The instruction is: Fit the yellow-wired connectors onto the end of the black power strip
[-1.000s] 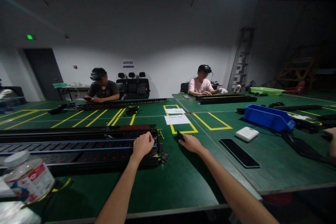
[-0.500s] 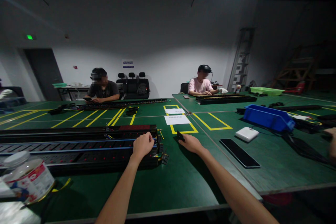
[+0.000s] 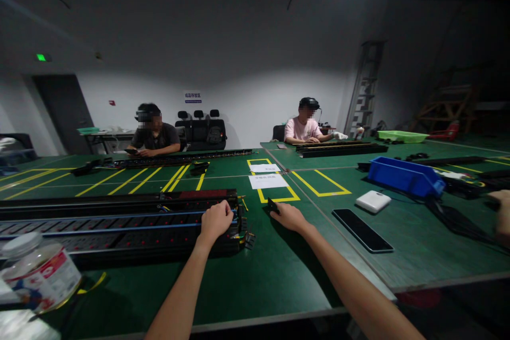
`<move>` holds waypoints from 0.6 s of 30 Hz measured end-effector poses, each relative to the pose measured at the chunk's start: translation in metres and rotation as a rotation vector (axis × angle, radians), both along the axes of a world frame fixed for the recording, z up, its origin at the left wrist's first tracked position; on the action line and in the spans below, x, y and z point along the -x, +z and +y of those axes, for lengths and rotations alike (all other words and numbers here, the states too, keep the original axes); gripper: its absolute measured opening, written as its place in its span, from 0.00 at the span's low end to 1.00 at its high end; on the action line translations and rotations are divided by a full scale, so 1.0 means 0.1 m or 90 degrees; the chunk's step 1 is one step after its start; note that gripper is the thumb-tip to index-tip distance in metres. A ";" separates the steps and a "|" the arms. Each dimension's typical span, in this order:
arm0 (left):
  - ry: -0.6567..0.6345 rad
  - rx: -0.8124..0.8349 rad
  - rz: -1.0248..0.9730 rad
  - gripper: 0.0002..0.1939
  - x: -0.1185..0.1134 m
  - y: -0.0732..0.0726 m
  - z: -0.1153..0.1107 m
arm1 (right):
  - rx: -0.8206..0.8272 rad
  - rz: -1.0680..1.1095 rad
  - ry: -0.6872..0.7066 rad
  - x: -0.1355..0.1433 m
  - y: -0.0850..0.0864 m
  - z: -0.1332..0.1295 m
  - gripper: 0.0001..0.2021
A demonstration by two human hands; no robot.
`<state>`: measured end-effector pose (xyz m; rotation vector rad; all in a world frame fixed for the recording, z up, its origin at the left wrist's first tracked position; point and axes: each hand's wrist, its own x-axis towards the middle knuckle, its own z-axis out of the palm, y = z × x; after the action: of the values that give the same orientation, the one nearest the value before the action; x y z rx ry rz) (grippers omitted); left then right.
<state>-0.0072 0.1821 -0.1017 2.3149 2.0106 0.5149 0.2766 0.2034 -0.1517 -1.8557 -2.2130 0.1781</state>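
Note:
My left hand is closed over the right end of long black strips with blue edges and red dots; whatever it grips is hidden by the fingers. Loose wires and a small black connector stick out beside that end. To the right, my right hand pinches a small flat black piece above the green table, just below a taped yellow rectangle. Two white paper labels lie a little beyond it.
A phone, a white box and a blue bin are on the right. At the lower left stands a clear jar. Two people sit across the table, and another person's hand shows at the right edge.
The view has shifted slightly. Both my hands keep nearly the same place and grip, and the black piece is still in my right hand.

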 end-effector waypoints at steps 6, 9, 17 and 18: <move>0.008 0.002 0.006 0.07 -0.01 0.01 0.00 | 0.003 0.004 0.005 0.00 -0.01 0.01 0.18; 0.013 0.007 0.007 0.07 -0.01 0.00 0.00 | 0.010 0.006 -0.001 -0.01 -0.02 0.01 0.19; 0.005 -0.003 -0.004 0.07 0.00 -0.02 0.02 | 0.004 0.003 -0.001 -0.01 -0.01 0.01 0.17; 0.006 -0.002 -0.004 0.07 0.00 -0.02 0.02 | 0.005 0.002 -0.003 -0.01 -0.01 0.01 0.17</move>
<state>-0.0072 0.1840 -0.1034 2.3048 2.0197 0.5243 0.2772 0.2045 -0.1527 -1.8634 -2.2085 0.1889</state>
